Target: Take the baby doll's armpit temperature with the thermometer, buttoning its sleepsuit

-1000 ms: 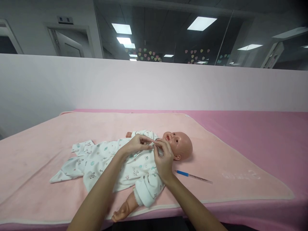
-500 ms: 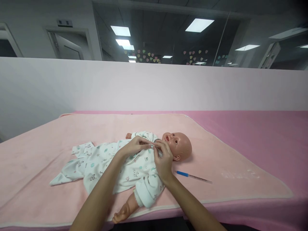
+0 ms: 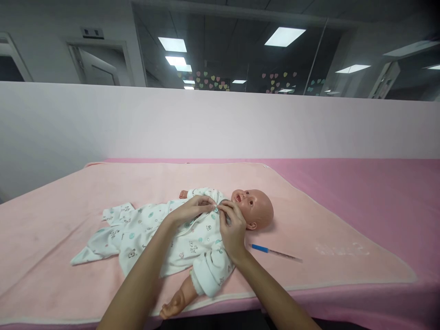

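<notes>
A baby doll [image 3: 260, 208] lies on its back, head to the right, dressed in a white printed romper [image 3: 184, 250]. Both my hands meet at the romper's neckline, below the doll's chin. My left hand [image 3: 197, 207] pinches the fabric edge from the left, its fingers bent together. From the right, my right hand [image 3: 234, 227] holds the neckline between thumb and fingertips. A small greenish button or snap [image 3: 216, 210] shows between the fingertips. The doll's near arm [image 3: 178, 300] sticks out of its sleeve toward me; the romper's legs lie flat to the left.
A thin stick with a blue end and clear shaft [image 3: 275, 252], like a pen, lies right of my right wrist. Beneath everything spreads a peach blanket [image 3: 51, 243] over a pink surface [image 3: 378, 197]. A white low wall [image 3: 220, 123] stands behind, with glass above.
My fingertips have parted slightly at the neckline, so the small button or snap shows more. The left fingers have drawn back a little to the left. Doll and stick stay put.
</notes>
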A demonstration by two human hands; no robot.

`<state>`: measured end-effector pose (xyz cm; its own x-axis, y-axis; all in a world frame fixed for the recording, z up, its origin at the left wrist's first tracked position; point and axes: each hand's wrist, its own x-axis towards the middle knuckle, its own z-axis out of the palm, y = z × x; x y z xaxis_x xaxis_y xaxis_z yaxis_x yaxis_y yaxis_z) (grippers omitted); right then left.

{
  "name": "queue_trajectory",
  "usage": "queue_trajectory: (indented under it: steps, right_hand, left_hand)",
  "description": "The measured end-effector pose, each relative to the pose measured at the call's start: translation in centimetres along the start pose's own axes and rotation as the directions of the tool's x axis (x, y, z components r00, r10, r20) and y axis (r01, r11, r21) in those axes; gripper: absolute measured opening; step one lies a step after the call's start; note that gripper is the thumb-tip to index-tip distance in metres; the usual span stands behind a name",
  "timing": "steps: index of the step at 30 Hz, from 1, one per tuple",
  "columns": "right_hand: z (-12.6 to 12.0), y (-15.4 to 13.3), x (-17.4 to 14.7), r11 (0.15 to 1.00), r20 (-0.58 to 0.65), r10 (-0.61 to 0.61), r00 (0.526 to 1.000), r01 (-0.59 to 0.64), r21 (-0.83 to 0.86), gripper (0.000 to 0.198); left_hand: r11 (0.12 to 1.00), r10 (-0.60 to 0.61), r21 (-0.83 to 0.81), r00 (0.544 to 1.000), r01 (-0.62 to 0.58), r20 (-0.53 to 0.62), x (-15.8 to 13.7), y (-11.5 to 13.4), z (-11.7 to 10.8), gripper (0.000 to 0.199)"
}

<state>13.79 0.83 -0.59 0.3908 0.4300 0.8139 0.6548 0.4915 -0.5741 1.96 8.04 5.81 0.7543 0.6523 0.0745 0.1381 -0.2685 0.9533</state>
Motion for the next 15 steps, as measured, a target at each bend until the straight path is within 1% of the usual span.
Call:
queue_trajectory:
  steps: [4,8,11,15]
  right_hand:
    - [0.01,-0.1,-0.01,1.0,0.038,0.003,0.999,-0.003,-0.006,0.022]
    - [-0.15,-0.45,0.12,1.0,0.113,0.027,0.993,-0.028,0.013,0.015]
    - [-0.26,-0.55,0.16,0.998,0.135,0.054,0.989,-0.06,0.036,0.01]
    - [-0.26,-0.45,0.09,0.993,0.153,0.096,0.984,-0.106,0.057,0.011]
  left_hand:
    - [0.997,-0.012,-0.071,1.0,0.013,0.011,-0.05,-0.09,-0.1,0.027]
    - [0.993,-0.015,-0.119,0.999,0.018,0.03,0.08,-0.48,-0.33,0.026]
    - [0.991,-0.006,-0.136,0.998,0.014,0.062,0.14,-0.59,-0.49,0.028]
    - [0.991,0.031,-0.132,0.995,-0.019,0.09,0.14,-0.54,-0.6,0.033]
